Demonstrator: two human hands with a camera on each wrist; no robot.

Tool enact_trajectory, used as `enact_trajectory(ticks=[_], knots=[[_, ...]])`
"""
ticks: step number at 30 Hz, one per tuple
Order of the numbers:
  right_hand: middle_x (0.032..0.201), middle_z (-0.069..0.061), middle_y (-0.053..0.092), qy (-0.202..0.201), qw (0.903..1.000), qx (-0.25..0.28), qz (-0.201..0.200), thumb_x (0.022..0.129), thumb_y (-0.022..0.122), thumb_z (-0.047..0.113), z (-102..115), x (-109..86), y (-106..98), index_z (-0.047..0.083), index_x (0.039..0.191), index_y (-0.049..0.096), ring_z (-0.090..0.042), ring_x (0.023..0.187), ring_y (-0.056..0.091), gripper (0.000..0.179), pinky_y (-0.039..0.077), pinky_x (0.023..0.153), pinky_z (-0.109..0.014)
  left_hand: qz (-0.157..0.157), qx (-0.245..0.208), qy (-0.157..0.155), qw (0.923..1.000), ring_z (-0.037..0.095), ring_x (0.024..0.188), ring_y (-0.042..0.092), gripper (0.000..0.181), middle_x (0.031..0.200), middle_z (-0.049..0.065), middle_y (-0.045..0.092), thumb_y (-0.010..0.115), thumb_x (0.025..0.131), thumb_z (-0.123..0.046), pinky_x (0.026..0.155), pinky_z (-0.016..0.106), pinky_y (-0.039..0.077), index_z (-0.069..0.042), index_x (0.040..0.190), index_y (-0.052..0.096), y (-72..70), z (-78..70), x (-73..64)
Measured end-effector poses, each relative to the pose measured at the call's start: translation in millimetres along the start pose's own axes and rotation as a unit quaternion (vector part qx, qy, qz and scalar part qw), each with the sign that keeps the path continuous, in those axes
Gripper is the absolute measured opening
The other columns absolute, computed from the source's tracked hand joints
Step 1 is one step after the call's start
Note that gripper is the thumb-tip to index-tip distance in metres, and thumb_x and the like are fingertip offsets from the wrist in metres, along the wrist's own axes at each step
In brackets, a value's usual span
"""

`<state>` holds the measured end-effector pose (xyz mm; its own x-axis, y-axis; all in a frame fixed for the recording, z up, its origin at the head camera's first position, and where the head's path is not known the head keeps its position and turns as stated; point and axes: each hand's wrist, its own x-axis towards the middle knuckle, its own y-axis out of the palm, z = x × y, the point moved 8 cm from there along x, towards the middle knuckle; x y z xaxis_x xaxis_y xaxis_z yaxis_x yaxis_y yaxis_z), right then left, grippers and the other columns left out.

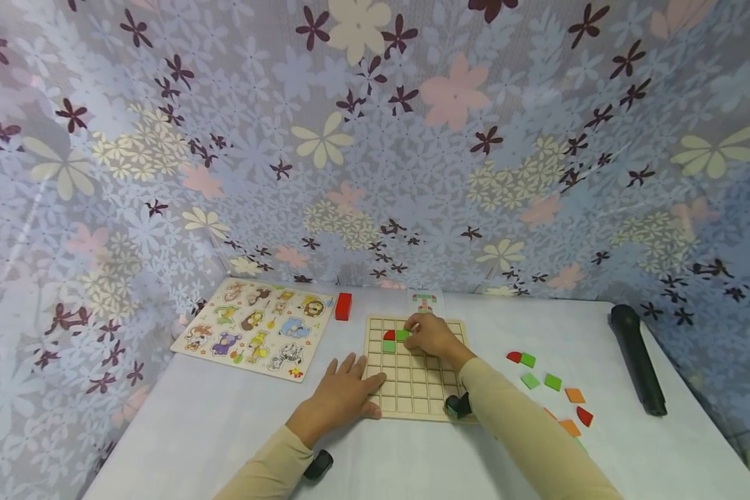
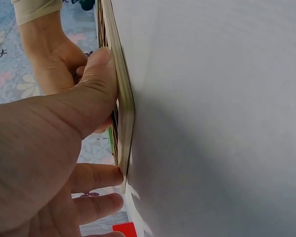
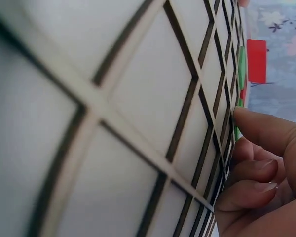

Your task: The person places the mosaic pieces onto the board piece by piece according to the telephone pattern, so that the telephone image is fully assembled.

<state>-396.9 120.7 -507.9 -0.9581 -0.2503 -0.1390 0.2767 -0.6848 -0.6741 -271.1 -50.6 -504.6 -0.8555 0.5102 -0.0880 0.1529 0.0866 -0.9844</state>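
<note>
A wooden grid board [image 1: 412, 404] lies on the table with a red quarter-round tile [image 1: 389, 335], a green square tile [image 1: 402, 335] and a lighter green square tile [image 1: 389, 346] in its upper-left cells. My right hand [image 1: 434, 338] is over the upper middle of the board, just right of these tiles. In the right wrist view its thumb and finger pinch a green tile [image 3: 237, 132] at the grid, mostly hidden by the fingers. Spread out, my left hand [image 1: 344, 394] rests at the board's left edge, its thumb along the near corner.
Loose red, green and orange tiles [image 1: 553, 382] lie right of the board. An animal puzzle board [image 1: 244, 330] and a red block [image 1: 344, 306] are at the left. A pattern card [image 1: 434, 298] lies behind the board. At the far right is a black cylindrical object [image 1: 639, 361].
</note>
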Motion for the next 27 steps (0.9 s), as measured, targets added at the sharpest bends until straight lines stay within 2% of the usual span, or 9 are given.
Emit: enact_trajectory(ticks=[5, 7, 10, 14, 19, 23, 27], knots=[[0.099, -0.008, 0.064, -0.012, 0.9984, 0.053, -0.017, 0.091, 0.074, 0.014, -10, -15.7, -23, 0.006, 0.128, 0.065, -0.025, 0.087, 0.061, 0.039, 0.051, 0.073, -0.037, 0.002, 0.0, 0.004, 1.0, 0.044, 0.147, 0.035, 0.069, 0.157, 0.021, 0.044, 0.069, 0.085, -0.057, 0.116, 0.064, 0.03, -0.029, 0.147, 0.056, 0.1, -1.9, 0.3], [0.095, -0.008, 0.063, -0.022, 0.9963, 0.077, -0.032, 0.093, 0.073, 0.012, -16, -26.1, -42, 0.002, 0.131, 0.063, -0.024, 0.084, 0.059, 0.041, 0.05, 0.072, -0.036, 0.0, 0.001, 0.007, 1.0, 0.044, 0.147, 0.036, 0.069, 0.156, 0.021, 0.044, 0.069, 0.085, -0.056, 0.115, 0.064, 0.031, -0.029, 0.147, 0.056, 0.2, -2.9, -0.3], [0.093, -0.01, 0.062, -0.022, 0.9925, 0.104, -0.059, 0.094, 0.072, 0.013, -29, -48.1, -76, -0.001, 0.132, 0.061, -0.02, 0.071, 0.053, 0.042, 0.046, 0.062, -0.034, -0.005, 0.006, 0.013, 0.9999, 0.044, 0.146, 0.037, 0.069, 0.156, 0.021, 0.045, 0.069, 0.085, -0.056, 0.115, 0.064, 0.031, -0.029, 0.147, 0.056, 0.4, -4.4, -0.9], [0.101, -0.012, 0.06, 0.005, 0.987, 0.129, -0.096, 0.096, 0.071, 0.017, -55, -81.4, -118, 0.001, 0.135, 0.059, -0.015, 0.062, 0.045, 0.045, 0.042, 0.052, -0.034, -0.004, 0.004, 0.01, 0.9999, 0.044, 0.146, 0.037, 0.069, 0.155, 0.022, 0.045, 0.07, 0.085, -0.056, 0.115, 0.064, 0.031, -0.028, 0.146, 0.056, 1.3, -3.8, -3.8], [0.113, -0.013, 0.059, 0.041, 0.9846, 0.113, -0.128, 0.098, 0.07, 0.028, -90, -112.0, -156, 0.002, 0.143, 0.052, -0.024, 0.077, 0.054, 0.055, 0.046, 0.058, -0.035, -0.011, -0.001, 0.009, 0.9999, 0.043, 0.146, 0.038, 0.069, 0.154, 0.024, 0.046, 0.072, 0.084, -0.054, 0.115, 0.065, 0.031, -0.026, 0.145, 0.058, -2.6, -2.6, -5.8], [0.113, -0.01, 0.059, 0.067, 0.9812, 0.107, -0.146, 0.099, 0.069, 0.031, -120, -126.3, -173, 0.001, 0.145, 0.049, -0.023, 0.078, 0.054, 0.059, 0.046, 0.058, -0.032, -0.015, -0.005, 0.014, 0.9998, 0.043, 0.146, 0.037, 0.069, 0.154, 0.024, 0.046, 0.071, 0.084, -0.055, 0.115, 0.065, 0.031, -0.025, 0.145, 0.058, -4.3, -3.0, -4.7], [0.106, -0.003, 0.058, 0.103, 0.9742, 0.136, -0.147, 0.1, 0.067, 0.026, -151, -136.1, -174, -0.001, 0.148, 0.044, -0.021, 0.076, 0.052, 0.059, 0.045, 0.059, -0.031, -0.019, -0.002, 0.019, 0.9996, 0.043, 0.146, 0.038, 0.069, 0.154, 0.024, 0.046, 0.071, 0.084, -0.055, 0.115, 0.065, 0.032, -0.025, 0.145, 0.058, -4.1, -4.0, -2.7]])
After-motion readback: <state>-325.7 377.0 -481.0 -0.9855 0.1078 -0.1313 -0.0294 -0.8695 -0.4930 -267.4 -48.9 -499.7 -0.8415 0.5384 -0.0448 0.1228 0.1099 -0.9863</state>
